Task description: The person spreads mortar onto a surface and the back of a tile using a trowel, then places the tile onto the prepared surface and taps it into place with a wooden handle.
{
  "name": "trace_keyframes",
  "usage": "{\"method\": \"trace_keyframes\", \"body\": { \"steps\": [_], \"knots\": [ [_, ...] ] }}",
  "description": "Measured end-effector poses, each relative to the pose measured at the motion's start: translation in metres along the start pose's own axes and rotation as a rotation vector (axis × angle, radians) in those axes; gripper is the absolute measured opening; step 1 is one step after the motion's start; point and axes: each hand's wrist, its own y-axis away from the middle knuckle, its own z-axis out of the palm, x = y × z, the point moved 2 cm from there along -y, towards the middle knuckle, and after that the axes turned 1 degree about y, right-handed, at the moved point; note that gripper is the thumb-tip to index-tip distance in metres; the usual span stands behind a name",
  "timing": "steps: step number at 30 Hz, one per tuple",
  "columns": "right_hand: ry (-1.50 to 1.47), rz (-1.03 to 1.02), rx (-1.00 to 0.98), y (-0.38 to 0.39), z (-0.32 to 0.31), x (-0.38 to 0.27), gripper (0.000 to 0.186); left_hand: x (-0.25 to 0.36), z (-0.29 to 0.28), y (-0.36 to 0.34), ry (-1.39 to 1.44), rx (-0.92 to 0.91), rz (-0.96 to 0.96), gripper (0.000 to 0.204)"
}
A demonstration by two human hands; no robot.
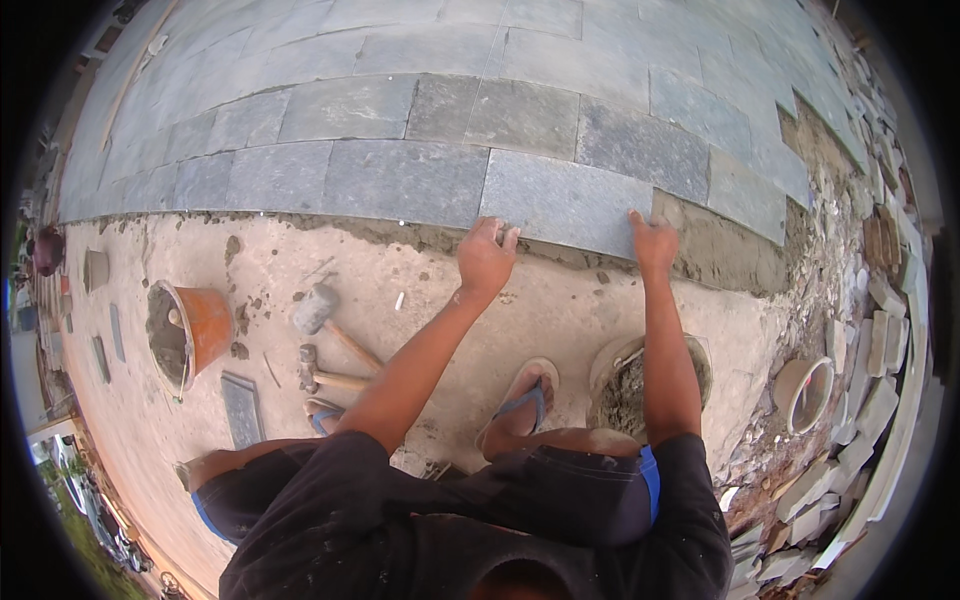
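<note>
A grey rectangular stone tile (566, 198) lies at the near edge of the paved surface, beside a matching tile on its left. My left hand (488, 252) is closed at its near-left corner, fingers curled over the front edge. With its fingers folded, my right hand (655, 242) grips the tile's near-right corner, the thumb side against the edge. Wet grey mortar (720, 245) is spread directly right of the tile, and more shows along its front edge. My fingertips are partly hidden behind the knuckles.
A rubber mallet (316, 308) and a hammer (309, 367) lie left of my left forearm. Further left stands an orange bucket (207, 327), near a loose tile (240, 410). A mortar bucket (612, 385) sits below my right forearm. Broken stone pieces (868, 420) and a pale bucket (803, 394) are at right.
</note>
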Motion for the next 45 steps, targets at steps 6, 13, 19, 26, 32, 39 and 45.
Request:
{"method": "trace_keyframes", "body": {
  "steps": [6,13,19,26,32,39,45],
  "knots": [
    [0.035,0.064,-0.044,0.005,-0.009,-0.015,0.051,-0.013,-0.019,-0.014,-0.353,-0.07,0.265,0.047],
    [0.049,0.097,-0.075,0.002,-0.004,-0.007,0.052,-0.021,-0.015,-0.011,-0.448,-0.122,0.324,0.051],
    [0.09,0.066,-0.07,0.011,-0.011,-0.018,0.053,-0.026,-0.014,-0.007,-0.44,-0.11,0.32,0.051],
    [0.143,0.144,-0.207,0.005,-0.02,-0.024,0.051,-0.026,-0.011,-0.007,-0.46,-0.086,0.35,0.051],
    [0.157,0.023,-0.065,0.001,-0.016,-0.019,0.053,-0.029,-0.03,-0.017,-0.403,-0.134,0.299,0.055],
    [-0.066,-0.171,0.013,0.062,-0.139,0.024,0.046,-0.111,-0.154,0.016,-0.416,0.325,-0.049,0.048],
    [0.062,0.006,-0.126,0.116,-0.212,0.176,0.047,-0.159,-0.196,0.111,-0.601,0.413,-0.735,0.064]
  ]
}}
